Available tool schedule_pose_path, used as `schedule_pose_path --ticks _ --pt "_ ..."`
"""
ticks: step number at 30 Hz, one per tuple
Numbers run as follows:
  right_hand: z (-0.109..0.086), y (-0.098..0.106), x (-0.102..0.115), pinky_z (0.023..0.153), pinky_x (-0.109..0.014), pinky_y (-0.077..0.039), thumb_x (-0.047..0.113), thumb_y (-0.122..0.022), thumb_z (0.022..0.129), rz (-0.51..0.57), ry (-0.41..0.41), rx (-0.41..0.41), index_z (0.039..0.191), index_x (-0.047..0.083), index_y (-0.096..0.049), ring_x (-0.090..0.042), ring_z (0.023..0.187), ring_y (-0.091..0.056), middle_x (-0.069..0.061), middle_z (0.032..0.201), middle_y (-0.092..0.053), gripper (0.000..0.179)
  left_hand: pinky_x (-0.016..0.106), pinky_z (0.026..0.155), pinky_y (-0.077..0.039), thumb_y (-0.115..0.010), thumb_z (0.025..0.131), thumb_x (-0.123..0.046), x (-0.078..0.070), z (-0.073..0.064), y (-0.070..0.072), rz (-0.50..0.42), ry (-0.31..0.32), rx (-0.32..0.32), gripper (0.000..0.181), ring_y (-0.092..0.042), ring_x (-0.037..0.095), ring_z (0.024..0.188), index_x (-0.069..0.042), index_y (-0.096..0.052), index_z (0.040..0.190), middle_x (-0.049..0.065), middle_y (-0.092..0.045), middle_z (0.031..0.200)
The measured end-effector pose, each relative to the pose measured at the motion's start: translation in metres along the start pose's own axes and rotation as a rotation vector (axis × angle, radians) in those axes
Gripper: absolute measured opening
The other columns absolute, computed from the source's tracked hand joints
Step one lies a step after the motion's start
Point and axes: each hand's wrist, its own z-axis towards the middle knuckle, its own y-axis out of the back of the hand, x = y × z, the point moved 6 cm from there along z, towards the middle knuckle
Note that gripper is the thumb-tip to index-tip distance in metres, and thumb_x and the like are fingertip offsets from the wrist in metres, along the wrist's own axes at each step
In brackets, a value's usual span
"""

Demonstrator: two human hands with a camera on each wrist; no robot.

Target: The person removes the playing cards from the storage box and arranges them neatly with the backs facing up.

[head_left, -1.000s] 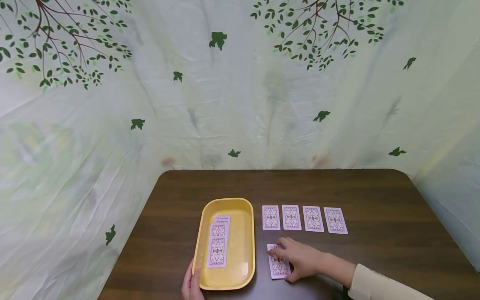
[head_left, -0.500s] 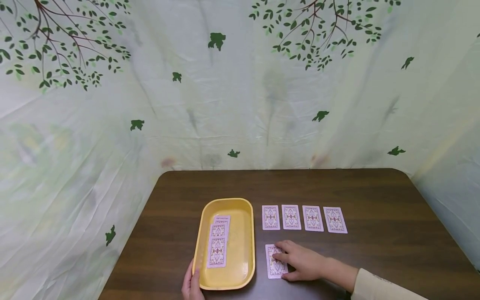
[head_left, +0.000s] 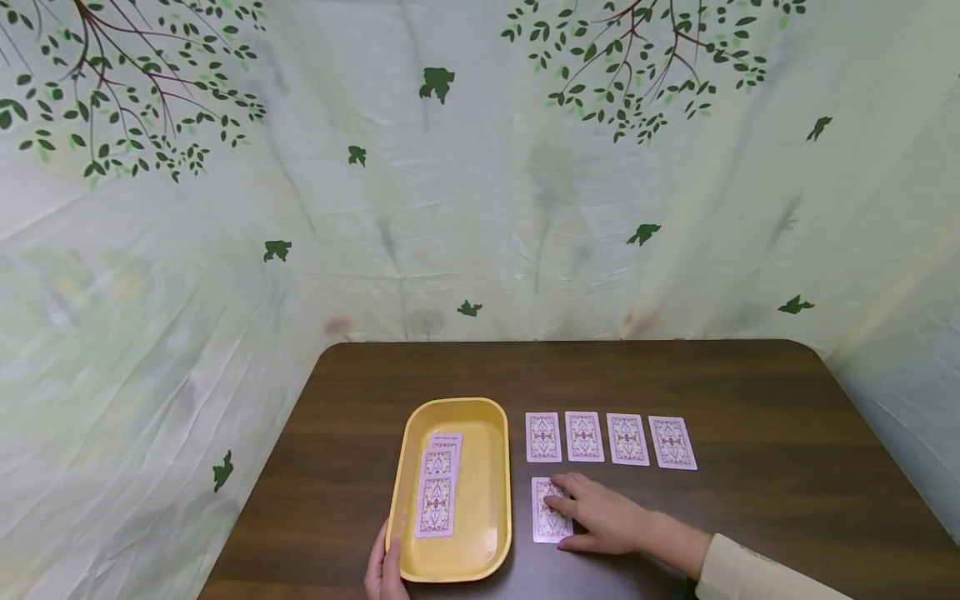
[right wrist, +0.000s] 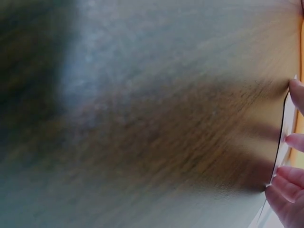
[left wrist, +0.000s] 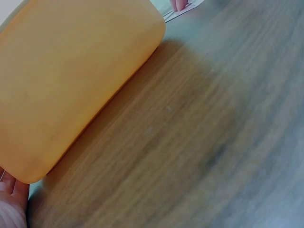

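My left hand (head_left: 386,570) grips the near left edge of a yellow tray (head_left: 491,533), thumb at its rim. Two overlapping playing cards (head_left: 435,507) lie in the tray, patterned backs up. To the tray's right, my right hand (head_left: 606,518) holds another playing card (head_left: 546,525) by its far and near edges, with a finger on its back. In the right wrist view, the thumb (right wrist: 296,92) and fingertips (right wrist: 285,178) sit at opposite ends of the card's long edge. The left wrist view shows the tray's outer side (left wrist: 80,85) large and close.
Several face-down playing cards stand in a row beyond the right hand, from the leftmost card (head_left: 543,437) to the slightly slanted rightmost card (head_left: 672,443). A dark wooden table (head_left: 750,400) carries everything. Behind it hangs a pale leaf-printed cloth (head_left: 525,208).
The card under my right hand has shifted left and then away from me, closer to the row. My left hand and the tray stay in place.
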Motion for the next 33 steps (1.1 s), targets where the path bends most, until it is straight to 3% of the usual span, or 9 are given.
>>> schedule_pose_path --ticks 11,19,27,33 --pt "0.002 -0.004 -0.005 0.093 -0.042 -0.040 0.046 -0.061 0.085 -0.013 -0.015 -0.008 0.121 0.006 -0.056 -0.030 0.114 -0.044 -0.021 0.124 -0.046 0.054 0.012 0.074 -0.045 -0.049 0.092 -0.002 0.002 0.001 0.000 -0.011 0.004 0.008 0.029 -0.057 -0.002 0.087 0.008 -0.059 0.117 -0.018 -0.062 0.097" --pt "0.004 -0.004 -0.009 0.093 -0.043 -0.040 0.045 -0.060 0.086 0.005 -0.054 0.014 0.122 0.007 -0.056 -0.031 0.115 -0.044 -0.023 0.127 -0.045 0.053 0.012 0.074 -0.044 -0.050 0.092 -0.003 0.001 0.000 0.000 0.005 0.023 0.005 0.032 -0.057 -0.002 0.087 0.015 -0.053 0.118 -0.018 -0.061 0.097" --pt "0.005 -0.005 -0.011 0.095 -0.045 -0.039 0.045 -0.057 0.088 0.032 -0.091 0.062 0.124 0.007 -0.055 -0.032 0.118 -0.042 -0.023 0.130 -0.043 0.053 0.012 0.074 -0.044 -0.049 0.092 -0.003 0.003 0.001 0.000 -0.020 0.018 0.008 0.028 -0.057 -0.002 0.087 0.006 -0.060 0.117 -0.018 -0.062 0.097" --pt "0.006 -0.005 -0.011 0.095 -0.044 -0.039 0.044 -0.058 0.087 0.031 -0.098 0.065 0.124 0.007 -0.055 -0.032 0.117 -0.042 -0.023 0.130 -0.044 0.052 0.012 0.074 -0.044 -0.049 0.092 -0.003 0.001 0.001 0.000 -0.014 0.005 0.012 0.028 -0.057 -0.002 0.087 0.008 -0.059 0.117 -0.018 -0.062 0.097"
